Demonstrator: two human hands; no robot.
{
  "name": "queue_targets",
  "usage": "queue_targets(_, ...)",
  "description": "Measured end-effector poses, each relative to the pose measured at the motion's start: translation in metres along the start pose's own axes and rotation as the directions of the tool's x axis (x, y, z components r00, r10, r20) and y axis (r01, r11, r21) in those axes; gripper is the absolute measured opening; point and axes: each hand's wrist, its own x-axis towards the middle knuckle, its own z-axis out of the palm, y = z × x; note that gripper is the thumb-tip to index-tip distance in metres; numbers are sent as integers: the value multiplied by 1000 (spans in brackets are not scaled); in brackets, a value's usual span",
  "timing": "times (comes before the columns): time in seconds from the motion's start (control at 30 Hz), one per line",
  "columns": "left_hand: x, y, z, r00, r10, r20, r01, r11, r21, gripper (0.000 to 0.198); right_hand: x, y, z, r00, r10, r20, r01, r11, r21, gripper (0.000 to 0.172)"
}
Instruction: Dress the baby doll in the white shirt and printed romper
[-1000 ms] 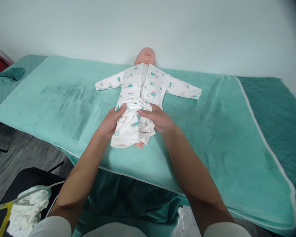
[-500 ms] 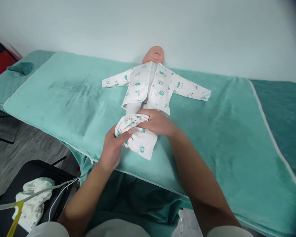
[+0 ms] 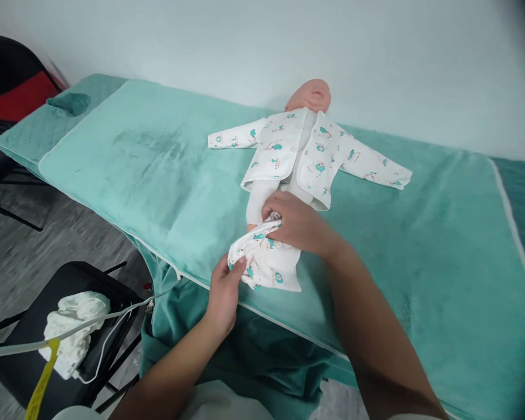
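A baby doll [image 3: 308,96] lies on its back on the green-covered bed, wearing an open white printed jacket [image 3: 271,153] with its sleeves spread wide. Matching baby pants [image 3: 284,273] are bunched around the lower end of its legs. My left hand [image 3: 226,289] pinches the near left part of the pants, thumb on top. My right hand [image 3: 295,224] grips the waistband edge between the doll's legs, its fingers curled and partly hidden in the cloth. A strip of the doll's leg shows just above the waistband; the feet are covered.
The green bed cover [image 3: 166,169] stretches to both sides, against a white wall [image 3: 201,46]. At lower left a black folding chair [image 3: 21,373] holds a crumpled white cloth [image 3: 76,326]. A pale cable with a yellow tag [image 3: 44,379] crosses in front. Another chair [image 3: 17,87] stands at far left.
The view has swung left, so everything sits further right. My left hand has drawn the pants edge down and outward a little, uncovering some of the leg; my right hand still grips the waistband.
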Motion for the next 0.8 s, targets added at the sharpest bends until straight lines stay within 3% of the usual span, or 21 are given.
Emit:
queue_targets(0.1,10,7,-8,996,42,80,-59,972,228,34,1,-2,1,996,85,41,-84,996,-41,4)
queue_targets(0.17,11,12,-10,992,31,126,-64,960,272,34,2,-5,0,984,159,83,-153,986,-69,6)
queue_targets(0.37,9,14,-10,987,-54,151,34,990,133,35,3,-10,0,967,212,144,-197,974,-112,16)
queue_targets(0.53,18,10,-10,991,33,127,-39,998,45,34,0,-9,-1,974,193,115,-185,980,-80,15)
queue_targets(0.73,39,20,-2,984,58,171,-64,997,30,39,0,-3,-1,983,179,46,-175,981,-83,14)
queue_targets(0.8,49,21,1,980,110,168,-124,990,70,38,1,0,-1,983,182,23,-181,982,-56,15)
